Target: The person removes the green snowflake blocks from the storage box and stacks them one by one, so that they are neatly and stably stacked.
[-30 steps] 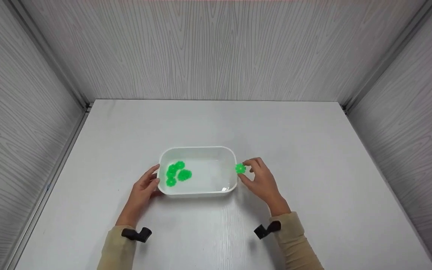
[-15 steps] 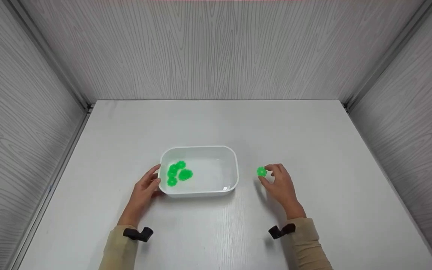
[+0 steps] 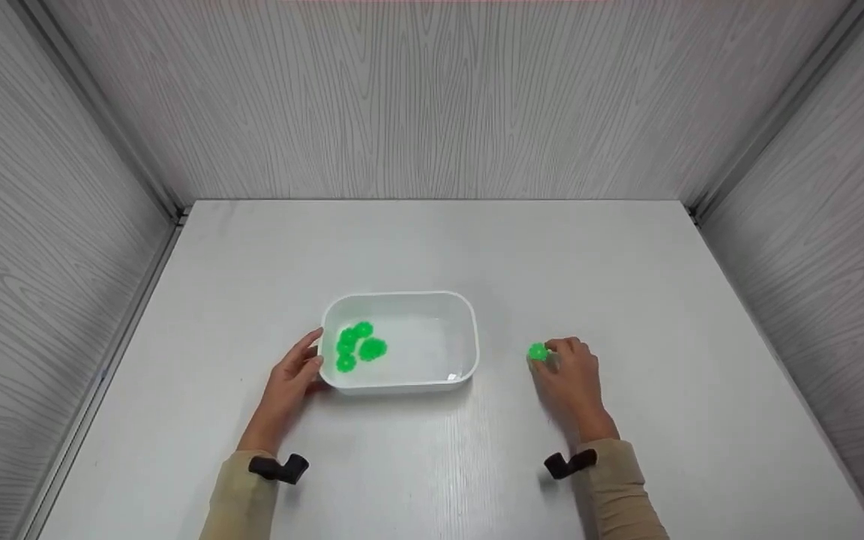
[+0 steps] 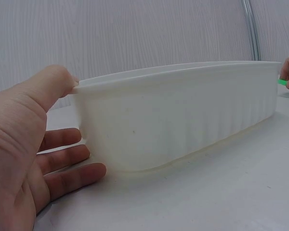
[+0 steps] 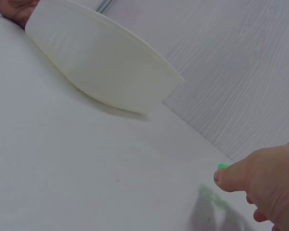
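A white rectangular plastic container stands on the table with several bright green flower-shaped pieces gathered at its left end. My left hand rests against that end. In the left wrist view its thumb lies at the rim and the other fingers extend loosely along the lower wall. To the right of the container, my right hand pinches one green flower-shaped piece between thumb and fingers, low over the table. In the right wrist view the thumb covers most of that piece.
The white table is bounded by a grey wood-grain panel at the back and similar panels at both sides. Each sleeve cuff carries a black wrist camera.
My right hand has moved right, away from the container's right rim, and down toward the table, still pinching the green flower-shaped piece. The left hand stays at the container's left end.
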Demonstrator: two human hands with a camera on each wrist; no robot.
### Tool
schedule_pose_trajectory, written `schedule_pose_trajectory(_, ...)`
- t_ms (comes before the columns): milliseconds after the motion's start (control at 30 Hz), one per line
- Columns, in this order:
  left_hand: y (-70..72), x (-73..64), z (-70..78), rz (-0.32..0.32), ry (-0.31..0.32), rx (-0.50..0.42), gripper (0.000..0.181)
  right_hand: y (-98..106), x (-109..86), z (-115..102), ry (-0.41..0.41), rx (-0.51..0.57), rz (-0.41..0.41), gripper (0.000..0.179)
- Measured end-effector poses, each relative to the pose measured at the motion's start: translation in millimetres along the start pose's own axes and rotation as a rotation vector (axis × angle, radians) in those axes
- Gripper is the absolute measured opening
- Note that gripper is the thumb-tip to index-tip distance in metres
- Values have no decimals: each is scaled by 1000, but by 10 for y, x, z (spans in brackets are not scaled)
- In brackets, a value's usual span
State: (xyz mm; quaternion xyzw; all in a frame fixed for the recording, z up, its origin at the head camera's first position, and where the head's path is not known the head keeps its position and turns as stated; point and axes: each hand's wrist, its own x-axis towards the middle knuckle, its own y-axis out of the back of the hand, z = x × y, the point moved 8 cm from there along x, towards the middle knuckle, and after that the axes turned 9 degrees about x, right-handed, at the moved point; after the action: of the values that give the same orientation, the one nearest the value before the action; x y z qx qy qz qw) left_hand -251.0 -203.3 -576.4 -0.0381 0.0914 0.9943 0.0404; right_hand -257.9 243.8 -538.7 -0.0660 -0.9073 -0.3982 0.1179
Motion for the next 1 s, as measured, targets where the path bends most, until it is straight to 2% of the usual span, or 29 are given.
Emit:
schedule_pose_trajectory(133,0,-8,-6,1,11,-4,45,-49,-20,106,-54,-2,-23,31)
schedule_pose_trajectory(467,11,-17,-11,11,0,44,47,-78,-41,155,-61,-50,-34,34)
schedule_pose_trajectory(800,1,-16,8,12,-19,30,47,-86,-56,171,-107,-15,-44,41)
schedule_pose_trajectory(933,6,-16,3,14,-11,26,46,-77,-72,135,-130,39,-41,43)
schedule_pose_trajectory(1000,4,-9,4,8,-10,18,46,-63,-64,83,-111,64,-28,43)
